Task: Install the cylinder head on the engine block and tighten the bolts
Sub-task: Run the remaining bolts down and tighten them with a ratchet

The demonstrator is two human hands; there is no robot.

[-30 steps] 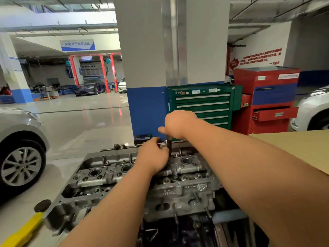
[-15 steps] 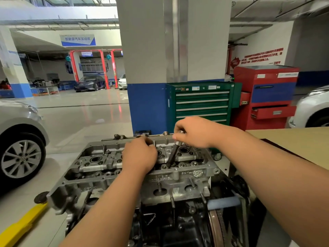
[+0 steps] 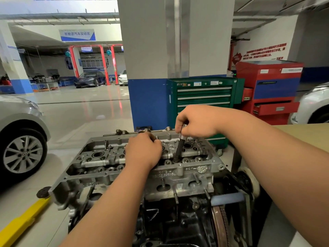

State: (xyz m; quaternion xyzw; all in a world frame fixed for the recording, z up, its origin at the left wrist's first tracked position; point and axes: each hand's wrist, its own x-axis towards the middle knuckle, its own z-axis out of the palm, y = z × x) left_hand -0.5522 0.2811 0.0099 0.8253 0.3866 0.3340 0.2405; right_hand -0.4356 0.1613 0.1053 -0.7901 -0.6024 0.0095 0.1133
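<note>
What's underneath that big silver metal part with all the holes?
The dark engine block sits under the cylinder head, with a belt at its right. The left forearm covers part of it.

Bright, even workshop light, wide-angle view.
Glare streaked the glossy floor beyond the left hand; lines bowed toward the edges, and the corner high above the right hand was blurred.

Right hand grips socket tool on cylinder head, left hand beside
</note>
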